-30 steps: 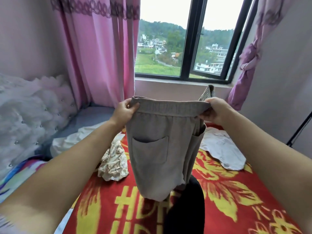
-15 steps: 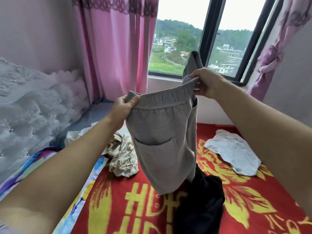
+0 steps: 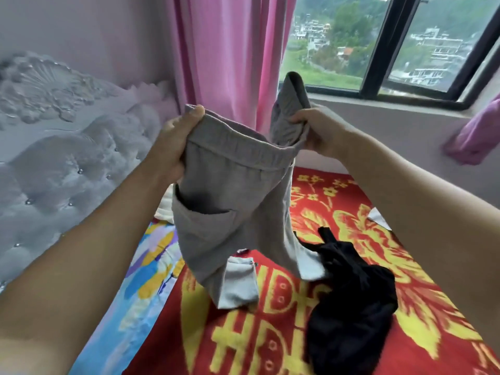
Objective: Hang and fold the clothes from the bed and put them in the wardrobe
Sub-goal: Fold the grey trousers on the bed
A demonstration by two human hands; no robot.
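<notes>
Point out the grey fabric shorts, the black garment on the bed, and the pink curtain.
grey fabric shorts (image 3: pixel 232 212): head view, on the pocket panel.
black garment (image 3: pixel 349 299): head view, on its bunched middle.
pink curtain (image 3: pixel 227 50): head view, on its hanging folds.

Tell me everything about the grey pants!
The grey pants look like soft knit cloth, with a stretchy gathered waistband and a patch pocket. The left hand and right hand pinch the waistband, holding them up above the red blanket. Their paler cuffs hang down beside a black garment.
</notes>
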